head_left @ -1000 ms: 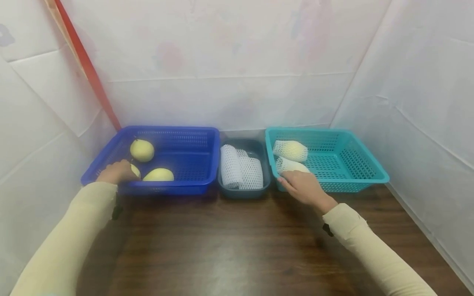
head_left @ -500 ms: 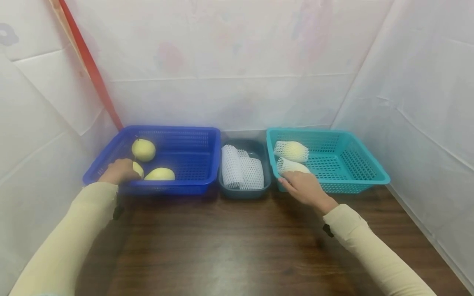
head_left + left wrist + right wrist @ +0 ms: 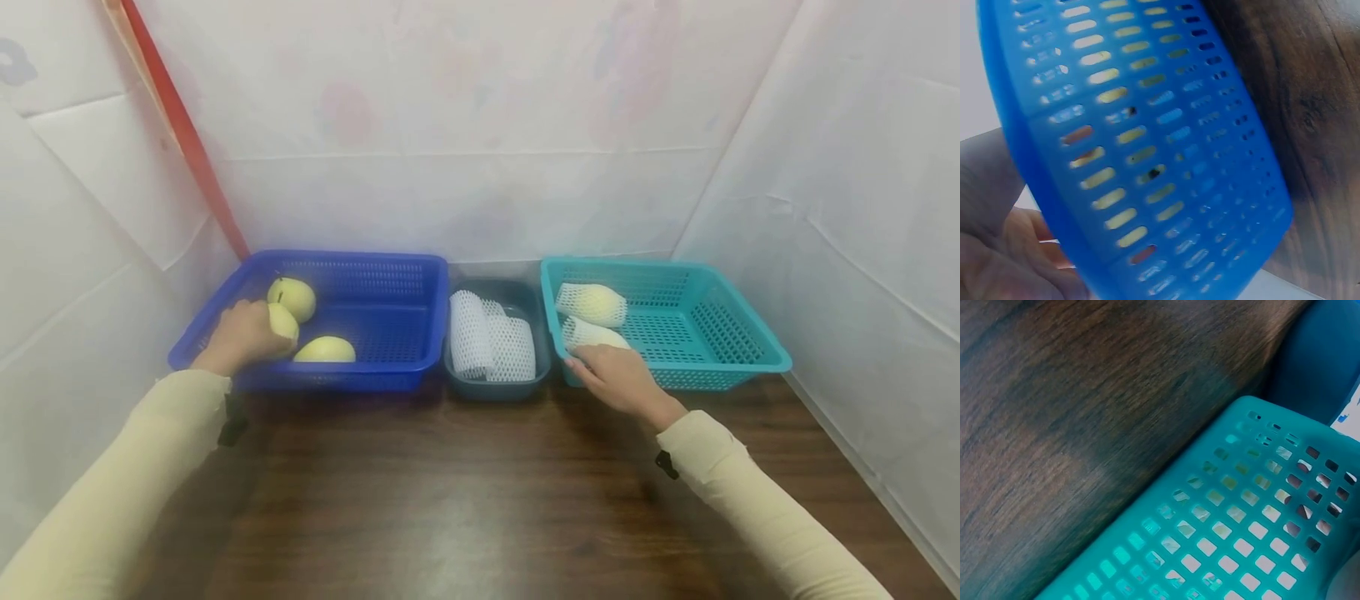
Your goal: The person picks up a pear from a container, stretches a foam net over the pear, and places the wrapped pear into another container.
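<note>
In the head view, my left hand (image 3: 243,335) grips a yellow pear (image 3: 282,323) above the front left of the blue basket (image 3: 390,371). Two more pears lie close by in that basket, one behind (image 3: 298,298) and one to the right (image 3: 326,350). In the left wrist view, the slotted basket wall (image 3: 1166,150) stands in front of the hand (image 3: 1016,256). My right hand (image 3: 618,379) is over the front rim of the teal basket (image 3: 738,367), right beside a pear in white foam netting (image 3: 592,333). Its fingertips are hidden, so I cannot tell what they hold.
Between the baskets stands a dark grey-blue bin (image 3: 498,390) with several white foam net sleeves (image 3: 471,333). A second netted pear (image 3: 594,304) lies farther back in the teal basket. White sheeting (image 3: 480,200) encloses the wooden table (image 3: 465,492) at the back and sides.
My left hand has risen slightly with the pear, which now shows more of itself and overlaps the rear pear. The right hand stays at the teal basket's rim.
</note>
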`<act>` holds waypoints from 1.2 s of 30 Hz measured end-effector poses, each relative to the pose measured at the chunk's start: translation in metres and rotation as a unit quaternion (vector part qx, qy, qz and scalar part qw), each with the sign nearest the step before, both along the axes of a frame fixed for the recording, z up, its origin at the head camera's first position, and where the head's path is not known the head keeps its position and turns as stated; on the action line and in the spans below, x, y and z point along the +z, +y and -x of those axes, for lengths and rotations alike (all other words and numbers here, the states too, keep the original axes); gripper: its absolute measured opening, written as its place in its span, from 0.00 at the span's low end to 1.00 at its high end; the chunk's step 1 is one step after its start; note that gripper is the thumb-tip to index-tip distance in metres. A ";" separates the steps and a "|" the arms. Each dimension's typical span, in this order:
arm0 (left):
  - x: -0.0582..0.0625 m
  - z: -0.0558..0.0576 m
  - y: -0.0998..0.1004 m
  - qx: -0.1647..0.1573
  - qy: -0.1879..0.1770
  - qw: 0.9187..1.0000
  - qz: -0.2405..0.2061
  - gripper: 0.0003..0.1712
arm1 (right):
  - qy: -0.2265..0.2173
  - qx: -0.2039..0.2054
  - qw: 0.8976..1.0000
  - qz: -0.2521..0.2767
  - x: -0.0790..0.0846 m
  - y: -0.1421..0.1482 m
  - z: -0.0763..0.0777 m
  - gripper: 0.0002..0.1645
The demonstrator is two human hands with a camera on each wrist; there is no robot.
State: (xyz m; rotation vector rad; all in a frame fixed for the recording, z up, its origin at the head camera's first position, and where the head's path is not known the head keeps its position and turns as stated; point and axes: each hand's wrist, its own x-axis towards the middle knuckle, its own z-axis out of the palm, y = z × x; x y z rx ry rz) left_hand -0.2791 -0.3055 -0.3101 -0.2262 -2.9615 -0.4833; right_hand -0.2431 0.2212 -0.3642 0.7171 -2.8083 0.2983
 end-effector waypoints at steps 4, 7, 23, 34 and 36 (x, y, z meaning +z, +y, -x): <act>0.003 -0.001 0.005 -0.009 0.035 0.999 -0.007 0.32 | -0.002 0.000 1.000 -0.001 0.000 0.000 0.001 0.22; 0.006 -0.004 0.011 -0.021 0.071 0.997 -0.018 0.37 | -0.005 0.002 1.000 0.001 0.000 0.000 0.002 0.21; 0.023 -0.025 0.072 -0.056 0.188 0.978 -0.071 0.34 | -0.004 0.018 1.000 0.013 0.002 0.002 -0.001 0.22; 0.025 -0.035 0.120 -0.092 0.208 0.968 -0.106 0.45 | 0.060 0.053 0.993 0.082 0.004 -0.005 -0.001 0.18; 0.024 -0.037 0.128 -0.102 0.208 0.966 -0.117 0.46 | 0.082 0.071 0.991 0.082 0.006 -0.011 -0.002 0.17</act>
